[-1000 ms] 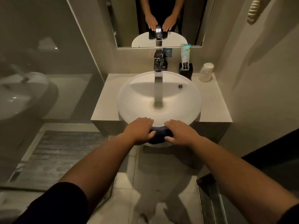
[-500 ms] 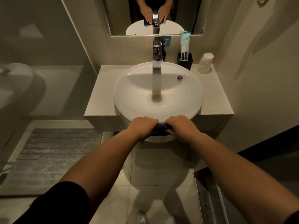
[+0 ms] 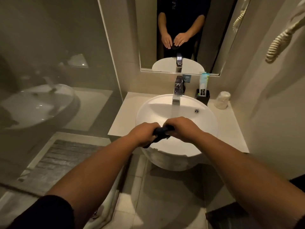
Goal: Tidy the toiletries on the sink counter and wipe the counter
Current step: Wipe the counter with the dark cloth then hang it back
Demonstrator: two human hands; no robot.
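Dim bathroom, white bench (image 3: 230,124) around basin (image 3: 206,128). Cloth (image 3: 162,131), earlier pressed on the basin's front rim, now lifted over the bowl, my left hand (image 3: 144,133) and right hand (image 3: 182,128) clamped on it, wringing. Wiping apparently follows; toothpaste holder (image 3: 203,96) sits at the bench's back right corner.

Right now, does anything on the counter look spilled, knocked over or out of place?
Nothing stands out. The black holder with its tube stands upright at the back, the wrapped cup beside it. No spill shows on the counter. Both hands, left hand and right hand, grip a dark cloth over the basin.
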